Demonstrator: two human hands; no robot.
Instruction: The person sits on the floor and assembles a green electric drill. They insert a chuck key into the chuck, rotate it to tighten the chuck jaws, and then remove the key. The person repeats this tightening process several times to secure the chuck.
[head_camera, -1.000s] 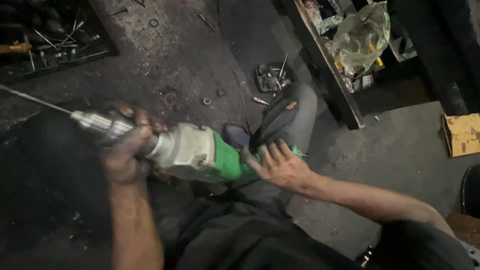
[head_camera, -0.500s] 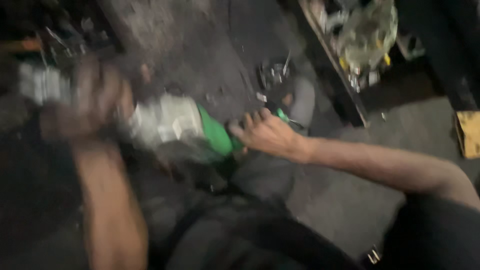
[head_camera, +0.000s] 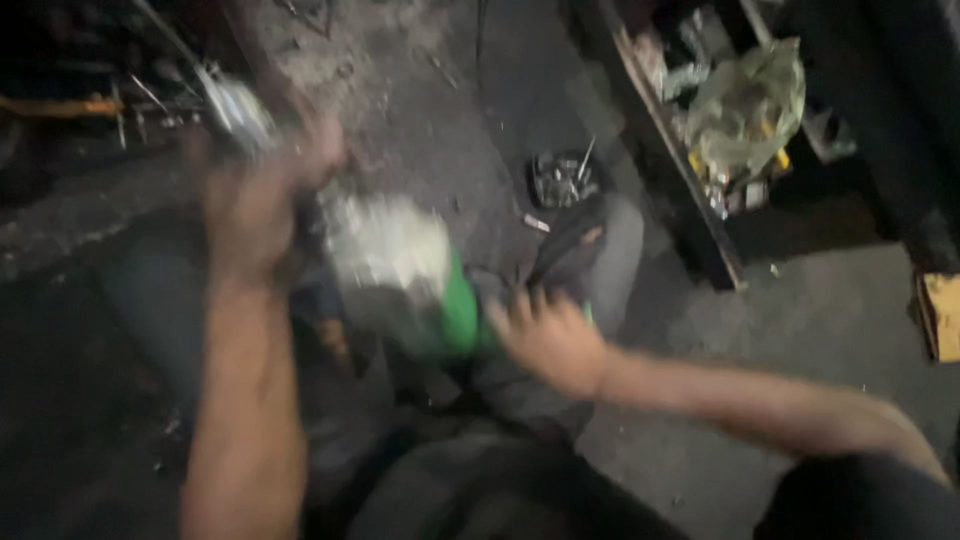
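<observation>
A power drill (head_camera: 400, 265) with a silver front and green rear body lies across my lap, blurred by motion. Its metal chuck (head_camera: 235, 105) points up and to the left. My left hand (head_camera: 255, 200) is wrapped around the drill's front end just behind the chuck. My right hand (head_camera: 545, 335) rests on the green rear end with the fingers spread. Whether the right hand grips the body or only presses on it is not visible. I sit on a dirty concrete floor (head_camera: 800, 320) with my legs in dark trousers.
A small dark container of metal bits (head_camera: 563, 178) stands on the floor beyond my knee. A shelf unit (head_camera: 690, 190) with a crumpled plastic bag (head_camera: 745, 100) is at the upper right. A yellowish box (head_camera: 940, 315) sits at the right edge. Tools lie at the upper left.
The drill has swung so its chuck end rose toward the upper left, carried by my left hand. My right hand stays at the green rear end. The view is now motion-blurred.
</observation>
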